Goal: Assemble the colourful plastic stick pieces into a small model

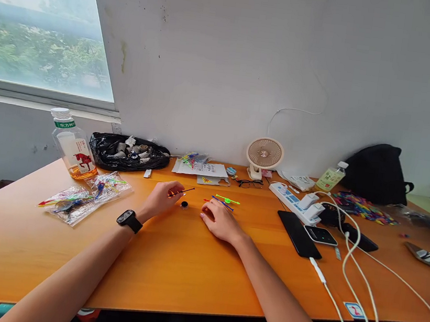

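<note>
My left hand [163,198], with a black watch on its wrist, pinches a thin black stick [184,192] just above the table. Below the stick's near end sits a small round black piece [184,205]. My right hand [220,220] lies low over the table with its fingers curled, partly covering some thin plastic pieces. A bright green arrow-like piece [227,200] and a blue pointed piece [228,206] stick out beyond its knuckles, and a bit of red shows beside them. What its fingertips grip, if anything, is hidden.
Clear bags of colourful plastic parts [77,203] and a drink bottle [73,150] stand left. Behind are a black plastic bag [100,147], papers [213,170] and a fan [265,154]. A power strip [291,202], phone [298,234] and white cables [361,283] occupy the right.
</note>
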`<state>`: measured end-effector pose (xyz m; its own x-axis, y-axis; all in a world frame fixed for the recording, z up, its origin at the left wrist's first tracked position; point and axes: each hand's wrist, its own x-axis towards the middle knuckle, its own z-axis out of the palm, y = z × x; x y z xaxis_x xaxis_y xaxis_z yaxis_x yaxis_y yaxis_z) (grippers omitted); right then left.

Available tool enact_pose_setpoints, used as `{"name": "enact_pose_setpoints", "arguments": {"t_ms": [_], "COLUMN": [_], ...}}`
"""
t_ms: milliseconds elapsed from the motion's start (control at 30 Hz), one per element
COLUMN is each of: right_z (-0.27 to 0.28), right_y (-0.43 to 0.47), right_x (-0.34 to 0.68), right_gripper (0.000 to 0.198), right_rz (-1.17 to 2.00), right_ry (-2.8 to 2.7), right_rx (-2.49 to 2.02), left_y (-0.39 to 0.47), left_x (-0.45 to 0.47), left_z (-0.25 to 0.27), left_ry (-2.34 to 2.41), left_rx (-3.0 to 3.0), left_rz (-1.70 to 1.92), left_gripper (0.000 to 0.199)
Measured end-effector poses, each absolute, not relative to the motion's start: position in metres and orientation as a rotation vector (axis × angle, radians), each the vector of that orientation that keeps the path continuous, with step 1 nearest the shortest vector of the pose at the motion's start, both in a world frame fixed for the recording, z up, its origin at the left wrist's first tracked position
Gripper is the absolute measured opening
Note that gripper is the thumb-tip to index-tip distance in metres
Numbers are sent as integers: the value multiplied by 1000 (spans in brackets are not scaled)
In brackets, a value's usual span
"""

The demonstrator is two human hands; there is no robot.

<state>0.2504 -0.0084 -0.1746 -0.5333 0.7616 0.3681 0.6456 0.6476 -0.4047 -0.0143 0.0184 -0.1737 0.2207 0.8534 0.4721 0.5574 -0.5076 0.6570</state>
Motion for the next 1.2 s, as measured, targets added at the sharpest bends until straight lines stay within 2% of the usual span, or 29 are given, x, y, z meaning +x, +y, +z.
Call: {"name": "enact_pose_setpoints", "arguments": {"t_ms": [433,833,1200], "right_z": [-176,-176,-177], "right_y": [-2,-3,-4], "right_x": [257,256,257], "right_gripper": [5,7,11], "right_rz": [286,261,235], "right_ry": [-2308,-2340,-2364], "right_rx": [-1148,-1155,-1156], "left_y": [19,20,19], "left_x": [-11,-15,-10], "left_z": [-183,-190,-188], "left_ry": [1206,1076,1068], "left_rx": [2144,2071,2228], "left_rz": [979,1007,979], "left_gripper": [18,28,26]}}
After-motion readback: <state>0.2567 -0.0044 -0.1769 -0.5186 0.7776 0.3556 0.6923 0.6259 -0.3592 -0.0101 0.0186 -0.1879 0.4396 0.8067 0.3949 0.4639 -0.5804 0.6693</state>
